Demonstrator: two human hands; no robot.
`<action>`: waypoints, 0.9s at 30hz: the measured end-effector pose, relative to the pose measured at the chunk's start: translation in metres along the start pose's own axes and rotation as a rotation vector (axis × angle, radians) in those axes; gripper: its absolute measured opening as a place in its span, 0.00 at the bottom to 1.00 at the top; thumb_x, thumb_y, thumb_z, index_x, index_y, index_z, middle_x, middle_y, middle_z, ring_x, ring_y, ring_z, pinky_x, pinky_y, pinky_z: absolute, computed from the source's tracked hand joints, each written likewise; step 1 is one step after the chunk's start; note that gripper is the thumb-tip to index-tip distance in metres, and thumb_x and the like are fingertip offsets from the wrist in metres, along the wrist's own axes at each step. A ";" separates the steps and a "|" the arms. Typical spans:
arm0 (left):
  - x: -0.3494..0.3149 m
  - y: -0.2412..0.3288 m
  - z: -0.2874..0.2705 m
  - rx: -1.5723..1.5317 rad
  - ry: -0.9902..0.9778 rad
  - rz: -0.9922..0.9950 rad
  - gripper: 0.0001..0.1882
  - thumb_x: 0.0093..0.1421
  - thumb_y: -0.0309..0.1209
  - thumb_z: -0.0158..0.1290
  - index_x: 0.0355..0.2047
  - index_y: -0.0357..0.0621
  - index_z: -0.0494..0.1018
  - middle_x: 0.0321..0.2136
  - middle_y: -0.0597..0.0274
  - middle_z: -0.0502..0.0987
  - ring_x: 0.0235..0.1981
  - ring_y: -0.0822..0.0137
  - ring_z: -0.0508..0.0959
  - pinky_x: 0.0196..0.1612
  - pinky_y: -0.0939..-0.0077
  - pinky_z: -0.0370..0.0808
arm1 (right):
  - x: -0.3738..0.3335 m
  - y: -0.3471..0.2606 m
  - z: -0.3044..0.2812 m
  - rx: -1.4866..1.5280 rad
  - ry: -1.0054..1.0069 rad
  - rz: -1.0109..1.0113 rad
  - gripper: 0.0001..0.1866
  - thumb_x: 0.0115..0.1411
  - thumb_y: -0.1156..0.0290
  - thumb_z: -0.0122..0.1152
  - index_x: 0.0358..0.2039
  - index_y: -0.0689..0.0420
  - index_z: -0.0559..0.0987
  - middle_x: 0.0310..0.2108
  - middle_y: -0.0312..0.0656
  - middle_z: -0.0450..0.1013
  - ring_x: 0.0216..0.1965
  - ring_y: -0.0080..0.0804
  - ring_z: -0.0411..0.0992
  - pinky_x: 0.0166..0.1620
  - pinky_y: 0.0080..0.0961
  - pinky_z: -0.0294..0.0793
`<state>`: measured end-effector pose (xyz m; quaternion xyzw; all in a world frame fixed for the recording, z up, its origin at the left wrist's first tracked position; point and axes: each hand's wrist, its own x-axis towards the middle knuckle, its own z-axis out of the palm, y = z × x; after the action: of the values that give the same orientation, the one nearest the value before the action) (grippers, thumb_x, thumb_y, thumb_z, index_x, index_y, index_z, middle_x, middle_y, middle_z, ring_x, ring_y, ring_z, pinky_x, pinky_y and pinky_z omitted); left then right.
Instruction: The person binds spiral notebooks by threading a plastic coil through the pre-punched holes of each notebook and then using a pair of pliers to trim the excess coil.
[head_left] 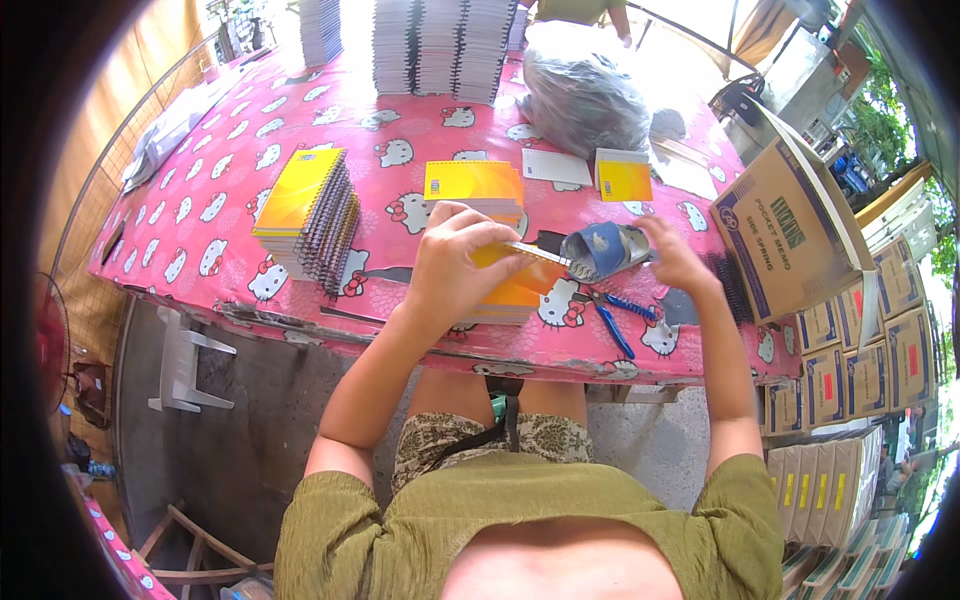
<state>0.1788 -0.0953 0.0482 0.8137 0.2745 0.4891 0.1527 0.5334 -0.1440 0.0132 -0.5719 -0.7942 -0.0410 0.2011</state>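
Observation:
My left hand (455,260) is closed on a small memo notebook (540,252), seen nearly edge-on, with a spiral wire (583,270) at its right end. Fingers apart, my right hand (678,258) hovers just right of a blue-and-clear plastic container (607,246) lying on the table; I see nothing in that hand. Blue-handled pliers (612,328) rest near the table's front edge. Under my left hand sits a stack of orange-covered pads (505,305), partly hidden. Beyond it lies another pile with a yellow cover (470,180).
Spiral-bound yellow notebooks (305,210) are piled at left on the pink patterned table (220,240). Tall notebook stacks (435,50) and a grey plastic bag (585,90) stand at the back. To the right are a cardboard box (790,235) and black coils (732,285).

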 end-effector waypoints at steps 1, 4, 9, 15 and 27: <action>0.000 0.000 0.002 -0.002 -0.003 0.002 0.14 0.41 0.33 0.68 0.29 0.45 0.80 0.26 0.66 0.78 0.36 0.64 0.73 0.42 0.69 0.71 | -0.002 0.003 0.005 0.017 -0.073 -0.028 0.23 0.46 0.77 0.57 0.47 0.59 0.72 0.40 0.51 0.73 0.46 0.54 0.70 0.50 0.40 0.70; 0.001 0.009 0.007 0.023 0.036 -0.028 0.17 0.39 0.35 0.69 0.29 0.42 0.78 0.30 0.63 0.77 0.39 0.62 0.72 0.45 0.66 0.70 | 0.002 -0.004 0.020 0.063 -0.117 0.177 0.25 0.42 0.79 0.60 0.45 0.62 0.71 0.41 0.52 0.73 0.46 0.54 0.70 0.50 0.41 0.69; -0.001 0.008 0.015 -0.011 0.094 0.008 0.18 0.38 0.36 0.70 0.25 0.41 0.74 0.33 0.61 0.75 0.43 0.59 0.71 0.47 0.64 0.69 | 0.029 -0.019 0.028 0.085 0.233 0.434 0.18 0.45 0.71 0.63 0.36 0.62 0.69 0.35 0.60 0.73 0.38 0.55 0.74 0.37 0.42 0.75; 0.000 0.009 0.015 0.000 0.031 -0.075 0.19 0.38 0.39 0.69 0.24 0.41 0.75 0.28 0.59 0.77 0.40 0.57 0.72 0.46 0.63 0.70 | 0.047 -0.069 -0.004 0.821 0.055 0.093 0.24 0.39 0.75 0.67 0.40 0.63 0.74 0.34 0.49 0.77 0.34 0.41 0.78 0.37 0.35 0.77; -0.003 0.002 0.003 -0.069 0.106 -0.163 0.20 0.39 0.30 0.69 0.34 0.43 0.76 0.36 0.59 0.75 0.45 0.58 0.73 0.47 0.64 0.72 | 0.060 -0.107 -0.018 1.511 0.081 0.311 0.16 0.40 0.79 0.61 0.33 0.61 0.72 0.28 0.48 0.73 0.31 0.32 0.74 0.36 0.31 0.72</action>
<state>0.1808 -0.0983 0.0459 0.7559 0.3305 0.5266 0.2051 0.4233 -0.1326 0.0689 -0.3826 -0.5091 0.5199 0.5694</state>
